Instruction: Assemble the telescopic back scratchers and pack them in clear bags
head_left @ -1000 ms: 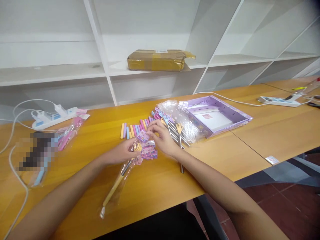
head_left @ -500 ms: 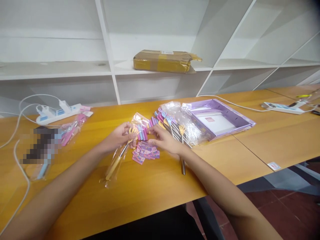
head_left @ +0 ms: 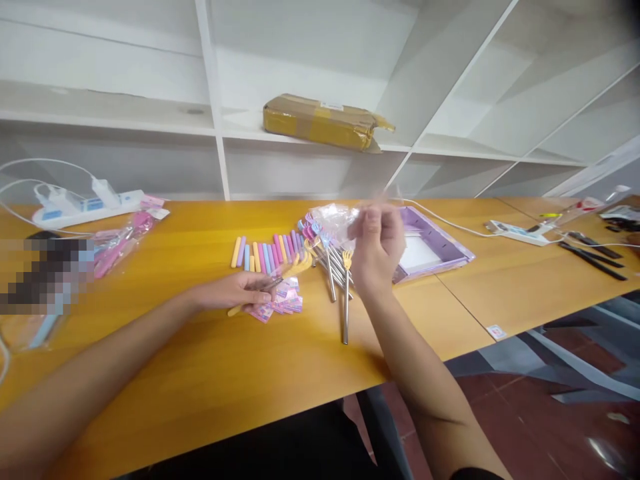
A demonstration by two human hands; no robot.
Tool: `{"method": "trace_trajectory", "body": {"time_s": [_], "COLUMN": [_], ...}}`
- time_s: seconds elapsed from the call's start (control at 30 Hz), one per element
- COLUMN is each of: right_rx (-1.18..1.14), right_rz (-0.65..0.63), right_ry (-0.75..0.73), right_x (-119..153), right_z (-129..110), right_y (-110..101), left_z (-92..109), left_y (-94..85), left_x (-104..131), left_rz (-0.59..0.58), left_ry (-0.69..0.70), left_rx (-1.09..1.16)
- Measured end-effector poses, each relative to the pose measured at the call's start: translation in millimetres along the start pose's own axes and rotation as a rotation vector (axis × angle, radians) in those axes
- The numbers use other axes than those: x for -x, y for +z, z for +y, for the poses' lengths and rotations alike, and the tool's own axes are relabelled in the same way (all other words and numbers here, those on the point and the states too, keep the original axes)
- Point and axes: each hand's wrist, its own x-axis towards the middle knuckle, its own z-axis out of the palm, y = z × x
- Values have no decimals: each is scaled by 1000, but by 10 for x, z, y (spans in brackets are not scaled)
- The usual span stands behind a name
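Observation:
My left hand (head_left: 237, 291) is closed around a back scratcher with a yellow claw head (head_left: 300, 264) and a metal shaft, its yellow handle end showing below the fingers. My right hand (head_left: 381, 250) is raised to the right, fingers curled; a blurred, see-through plastic bag (head_left: 385, 196) shows above them. Pink printed cards (head_left: 283, 305) lie by my left hand. Beyond it is a row of yellow, pink, blue and purple handles (head_left: 265, 252). Metal rods with coloured claw heads (head_left: 347, 297) lie between my hands.
Clear plastic bags (head_left: 334, 220) lie behind the rods, beside an open purple box (head_left: 447, 267). Wrapped pink scratchers (head_left: 123, 240) and a power strip (head_left: 90, 208) are at left. Another power strip (head_left: 517, 232) sits at right. A taped carton (head_left: 320, 123) rests on the shelf.
My right hand has left the handles and risen to the right. The scratcher in my left hand was in a clear bag; now its claw end points right, apparently unwrapped. The view has shifted right.

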Motion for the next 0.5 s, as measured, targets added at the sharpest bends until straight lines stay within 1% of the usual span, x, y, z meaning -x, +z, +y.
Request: {"method": "trace_trajectory", "body": {"time_s": [0.07, 0.1, 0.13, 0.17, 0.23, 0.27, 0.33, 0.4, 0.47, 0.5], "right_rx": [-107, -156, -210, -266, -368, -363, -258, -69, 196, 370], "right_rz": [-219, -293, -295, -233, -41, -30, -49, -68, -100, -141], "right_ry": [86, 118, 125, 109, 33, 23, 57, 85, 109, 139], "right_x": [-30, -74, -151, -264, -586, -778, -1159, -1459, -1632, -1670], "right_z": [-5, -15, -33, -63, -160, -222, -347, -410, -337, -237], "right_y": [-17, -47, -104, -192, -456, -616, -928, -1141, -1205, -1184], "left_z": [19, 33, 47, 59, 76, 77, 62, 28, -13, -32], "left_y": [0, 7, 16, 24, 36, 37, 27, 9, -4, -5], "left_x": [13, 22, 32, 41, 52, 53, 44, 25, -1, -13], "left_rz": [-7, -15, -23, -29, -38, -39, -25, 12, 65, 95], "left_ry": [24, 29, 28, 18, 4, -1, -10, -20, -19, -6], "left_rx": [-28, -47, -68, -88, -105, -96, -56, -4, 30, 40]}}
